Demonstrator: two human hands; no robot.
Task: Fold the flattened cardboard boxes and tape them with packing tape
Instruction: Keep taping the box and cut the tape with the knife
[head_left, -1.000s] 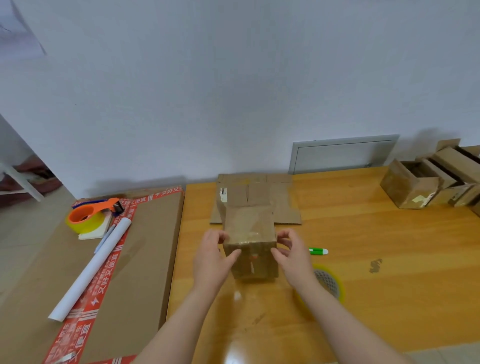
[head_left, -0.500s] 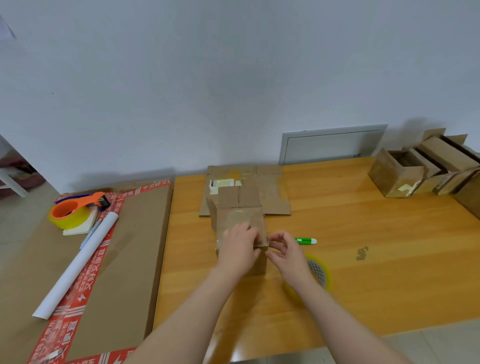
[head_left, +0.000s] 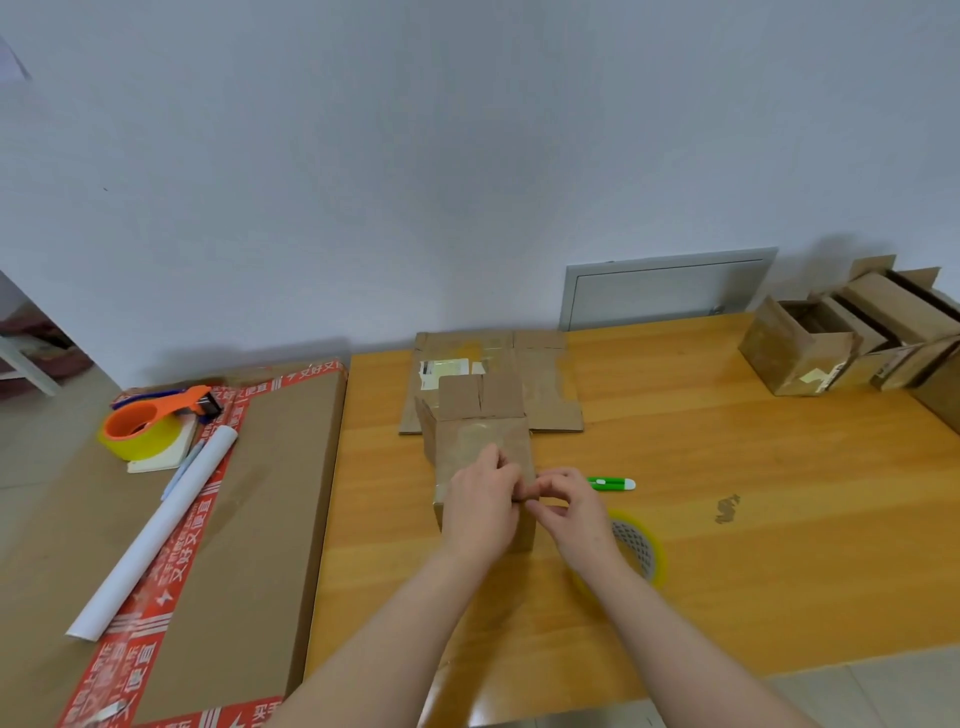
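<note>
A small brown cardboard box (head_left: 480, 441) lies on the wooden table (head_left: 753, 519), its open flaps pointing toward the wall. My left hand (head_left: 480, 512) lies over the box's near end, fingers curled at its right top edge. My right hand (head_left: 563, 506) meets it there, with thumb and fingers pinching at that same edge. What is between the fingertips is too small to tell. A roll of clear yellowish packing tape (head_left: 641, 548) lies flat on the table, partly under my right wrist. A flattened cardboard box (head_left: 545, 374) lies behind the small box.
A green and white cutter (head_left: 613, 484) lies right of the box. Several folded boxes (head_left: 800, 348) stand at the back right. On a large flat carton (head_left: 270, 493) to the left are an orange tape dispenser (head_left: 150, 423) and a white paper roll (head_left: 156, 525).
My hands held the box's two sides a second ago. The left hand has since moved onto the top, and both hands now meet at the right top edge. The view has tilted down slightly.
</note>
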